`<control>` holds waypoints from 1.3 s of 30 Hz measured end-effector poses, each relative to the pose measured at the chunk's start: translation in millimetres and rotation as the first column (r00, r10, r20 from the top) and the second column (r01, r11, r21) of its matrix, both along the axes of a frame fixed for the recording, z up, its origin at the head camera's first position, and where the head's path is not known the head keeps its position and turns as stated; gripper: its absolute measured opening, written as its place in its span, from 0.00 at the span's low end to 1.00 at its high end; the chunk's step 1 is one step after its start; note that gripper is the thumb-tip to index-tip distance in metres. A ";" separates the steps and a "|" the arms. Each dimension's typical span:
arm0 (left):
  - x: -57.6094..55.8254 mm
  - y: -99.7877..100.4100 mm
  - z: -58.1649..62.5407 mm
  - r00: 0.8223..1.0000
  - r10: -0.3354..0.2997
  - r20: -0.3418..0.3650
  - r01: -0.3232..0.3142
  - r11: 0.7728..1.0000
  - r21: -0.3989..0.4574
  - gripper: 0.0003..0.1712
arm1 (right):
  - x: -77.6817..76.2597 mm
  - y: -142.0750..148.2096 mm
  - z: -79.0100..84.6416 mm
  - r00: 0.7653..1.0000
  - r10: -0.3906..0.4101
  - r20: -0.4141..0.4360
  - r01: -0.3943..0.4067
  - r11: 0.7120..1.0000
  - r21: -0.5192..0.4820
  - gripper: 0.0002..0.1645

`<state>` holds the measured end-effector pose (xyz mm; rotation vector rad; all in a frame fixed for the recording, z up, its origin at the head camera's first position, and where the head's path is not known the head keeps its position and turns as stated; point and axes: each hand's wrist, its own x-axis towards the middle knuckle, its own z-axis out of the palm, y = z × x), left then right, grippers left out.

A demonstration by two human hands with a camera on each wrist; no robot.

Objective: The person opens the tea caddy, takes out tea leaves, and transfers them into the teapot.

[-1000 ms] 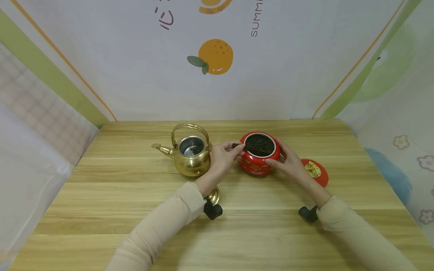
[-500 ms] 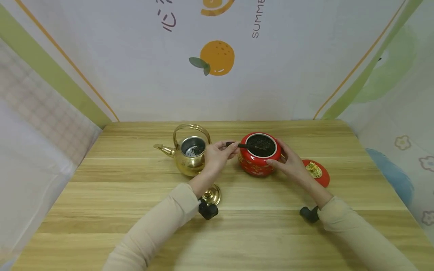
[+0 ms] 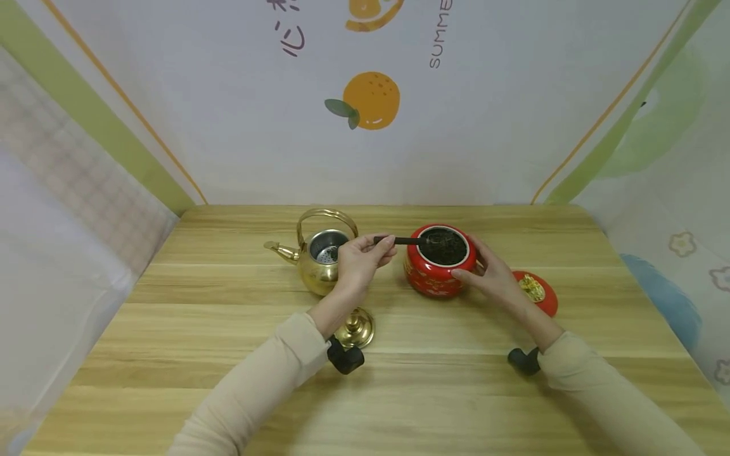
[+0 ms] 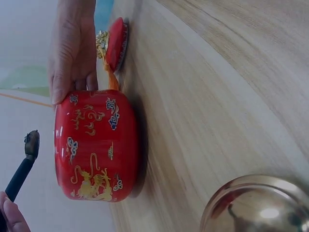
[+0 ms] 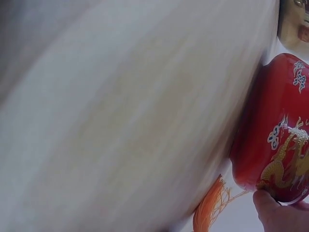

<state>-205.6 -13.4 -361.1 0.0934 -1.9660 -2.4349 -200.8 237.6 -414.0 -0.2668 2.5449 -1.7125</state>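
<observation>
Between thumb and fingers, my left hand (image 3: 358, 266) pinches the dark handle of a small tea scoop (image 3: 403, 240). The scoop's head (image 4: 32, 144) is over the mouth of a round red jar (image 3: 436, 282) and appears to carry some leaves. Dark tea leaves (image 3: 447, 250) fill the jar. My right hand (image 3: 495, 284) grips the jar's right side, thumb in front; its other fingers are partly hidden behind. The jar stands upright, with gold dragon and cloud patterns. Left of it stands a gold teapot (image 3: 316, 275), uncovered, with a perforated strainer (image 3: 327, 254) inside, partly hidden by my left hand.
The teapot's gold lid (image 3: 360, 332) lies on the wooden table (image 3: 433, 392) near my left wrist. A red lid (image 3: 546, 299) with a gold knob lies beyond my right wrist. An orange tassel (image 5: 208, 205) hangs by the jar. A printed cloth (image 3: 479, 145) rises behind the table.
My left hand has drawn the scoop leftward and up from the tea leaves, so more of its handle shows. The right hand stays on the jar. The view has shifted slightly.
</observation>
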 end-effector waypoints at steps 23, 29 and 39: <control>25.8 -40.0 36.8 0.999 -0.023 -0.023 0.024 0.999 0.032 0.13 | 15.3 -22.5 26.3 0.957 -0.088 -0.275 0.110 0.992 0.065 0.47; 34.9 -63.6 45.5 0.999 0.009 -0.037 -0.007 0.998 0.058 0.08 | 17.9 -44.5 34.7 0.931 -0.027 -0.363 0.053 0.997 0.061 0.44; 51.7 -109.2 48.8 0.995 0.085 -0.058 -0.081 0.995 0.065 0.05 | 14.4 -89.2 37.5 0.932 0.083 -0.353 -0.069 0.996 0.053 0.45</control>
